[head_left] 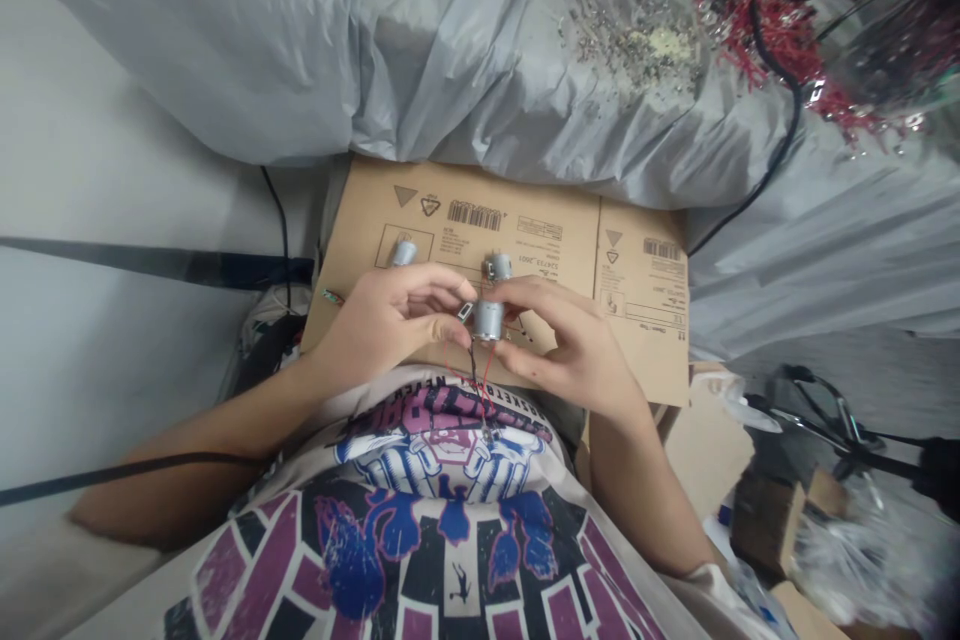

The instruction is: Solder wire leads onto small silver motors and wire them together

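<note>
My right hand [559, 335] has its thumb and fingers closed around a silver cylindrical motor [489, 320], held above a cardboard sheet. Close on its left, my left hand [409, 312] pinches a small rectangular part [465, 311] with a dark frame and a pale middle. Thin red wires [491, 360] and a dark twisted lead [473, 360] hang from between the hands toward the shirt. Just beyond the fingers stands a second silver motor [502, 266] with a small dark-framed piece at its side. A third motor [405, 252] lies past my left hand, partly hidden by it.
The printed cardboard [555, 220] lies across my lap. A grey plastic-covered surface [465, 100] rises beyond it, bearing small metal bits [637, 40] and a heap of red wires [787, 30]. A black cable [787, 135] hangs at right. Boxes and plastic bags [847, 550] stand lower right.
</note>
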`<control>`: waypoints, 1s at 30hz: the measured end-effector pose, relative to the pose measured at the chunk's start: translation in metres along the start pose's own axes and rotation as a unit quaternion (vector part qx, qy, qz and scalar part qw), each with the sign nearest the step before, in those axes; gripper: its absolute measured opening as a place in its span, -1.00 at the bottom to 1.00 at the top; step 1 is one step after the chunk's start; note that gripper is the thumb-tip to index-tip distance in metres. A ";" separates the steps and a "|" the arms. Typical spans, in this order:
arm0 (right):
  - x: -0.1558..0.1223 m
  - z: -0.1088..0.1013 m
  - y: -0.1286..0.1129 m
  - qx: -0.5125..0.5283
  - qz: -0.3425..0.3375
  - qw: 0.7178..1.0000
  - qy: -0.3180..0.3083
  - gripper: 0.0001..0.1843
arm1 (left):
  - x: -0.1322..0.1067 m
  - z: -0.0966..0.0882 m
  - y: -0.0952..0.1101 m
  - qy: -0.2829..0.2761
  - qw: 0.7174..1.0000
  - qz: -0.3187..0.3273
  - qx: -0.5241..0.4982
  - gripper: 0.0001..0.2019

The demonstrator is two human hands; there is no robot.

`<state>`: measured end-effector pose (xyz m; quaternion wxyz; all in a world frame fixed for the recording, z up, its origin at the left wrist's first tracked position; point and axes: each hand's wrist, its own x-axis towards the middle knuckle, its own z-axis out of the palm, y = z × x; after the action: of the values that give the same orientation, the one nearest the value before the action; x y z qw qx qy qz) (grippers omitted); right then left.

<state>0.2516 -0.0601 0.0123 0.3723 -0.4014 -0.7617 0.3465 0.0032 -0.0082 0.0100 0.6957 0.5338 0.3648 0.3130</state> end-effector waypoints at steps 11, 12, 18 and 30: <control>-0.001 -0.007 0.004 -0.018 0.023 1.000 0.005 -0.60 | 0.003 -0.014 -0.005 -0.037 0.997 -0.001 -0.074 -0.84; -0.001 -0.009 0.005 -0.017 0.025 1.000 -0.004 -0.60 | 0.005 -0.015 -0.006 -0.047 0.994 0.002 -0.094 -0.81; -0.003 -0.011 0.013 0.049 0.023 0.998 -0.011 -0.58 | 0.010 -0.018 -0.006 -0.081 0.984 0.011 -0.161 -0.76; 0.000 0.002 0.017 0.049 0.006 0.999 -0.017 -0.58 | 0.009 -0.017 -0.006 -0.080 0.975 0.045 -0.204 -0.74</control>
<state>0.2559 -0.0528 -0.0032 0.3763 -0.3818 -0.7476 0.3921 -0.0063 0.0068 -0.0007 0.8022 0.4197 0.2118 0.3681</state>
